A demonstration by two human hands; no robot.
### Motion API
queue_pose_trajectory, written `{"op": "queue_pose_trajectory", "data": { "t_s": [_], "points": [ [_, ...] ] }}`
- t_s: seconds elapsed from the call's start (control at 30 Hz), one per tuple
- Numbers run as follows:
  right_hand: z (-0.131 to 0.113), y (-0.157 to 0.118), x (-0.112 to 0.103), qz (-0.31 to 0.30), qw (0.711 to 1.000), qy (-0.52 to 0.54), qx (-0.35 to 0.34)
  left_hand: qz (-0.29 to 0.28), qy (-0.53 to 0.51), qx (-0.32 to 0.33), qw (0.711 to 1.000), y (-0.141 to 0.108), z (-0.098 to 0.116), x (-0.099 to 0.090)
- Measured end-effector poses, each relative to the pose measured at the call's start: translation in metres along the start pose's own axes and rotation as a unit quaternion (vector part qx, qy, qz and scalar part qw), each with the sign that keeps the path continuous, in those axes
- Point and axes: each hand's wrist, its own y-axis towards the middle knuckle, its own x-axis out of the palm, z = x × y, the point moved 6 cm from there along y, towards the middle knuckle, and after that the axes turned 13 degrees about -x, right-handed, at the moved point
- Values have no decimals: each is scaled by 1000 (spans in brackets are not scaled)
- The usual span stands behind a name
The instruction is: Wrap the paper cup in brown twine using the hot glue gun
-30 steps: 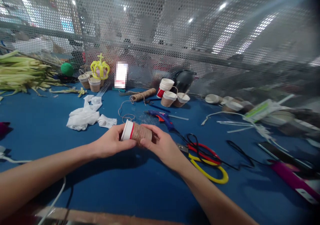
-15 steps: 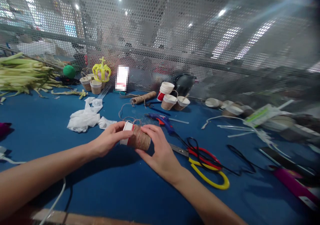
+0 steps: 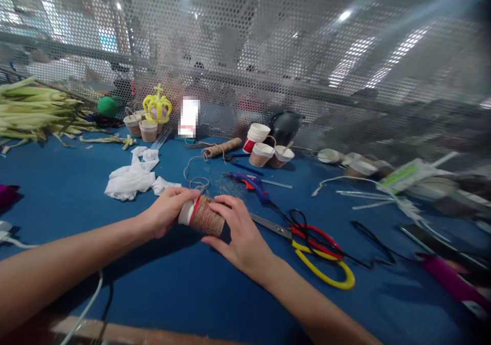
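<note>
Tilted on its side above the blue table is a white paper cup wrapped in brown twine, with a red band showing near its rim. My left hand is closed on the white rim end, thumb along the top. Around the twine-covered part curves my right hand, its fingertips resting on the windings and its thumb below near the base. From the cup a loose strand of twine loops back to a twine roll lying behind.
Right of my hands lie a blue glue gun and large scissors with red and yellow handles, tangled with a black cord. Crumpled white material sits at left. Several cups, a yellow crown-shaped piece and husks stand along the mesh panel.
The cup has turned and shifted slightly left and down. My left thumb has moved up along the rim, and my right fingers have slid over the twine, the thumb now lower.
</note>
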Motion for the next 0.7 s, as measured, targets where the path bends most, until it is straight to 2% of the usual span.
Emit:
{"op": "queue_pose_trajectory", "data": {
  "t_s": [0.07,0.13,0.17,0.2,0.23,0.3,0.4,0.47,0.57,0.7],
  "points": [
    [13,3,-12,20,998,22,48,9,18,10,1000,1,-1,-1],
    [39,3,-30,31,986,-10,162,19,58,28,998,1,-1,-3],
    [57,0,-38,2,967,-56,249,24,85,39,995,1,0,-3],
    [74,-5,-44,-55,936,-104,331,29,114,50,992,0,1,-3],
    [88,-8,-49,-81,921,-120,362,32,143,62,987,-1,1,-3],
    [114,-13,-52,-129,900,-127,397,38,207,88,974,-4,4,-1],
    [147,-29,-36,-209,868,-90,442,34,285,132,949,-9,8,5],
    [160,-36,-24,-222,853,-72,467,28,314,152,937,-11,8,7],
    [168,-40,-16,-192,845,-47,496,37,332,158,929,-12,7,6],
    [153,-35,-30,-92,858,16,505,44,326,136,935,-9,4,4]
  ]
}}
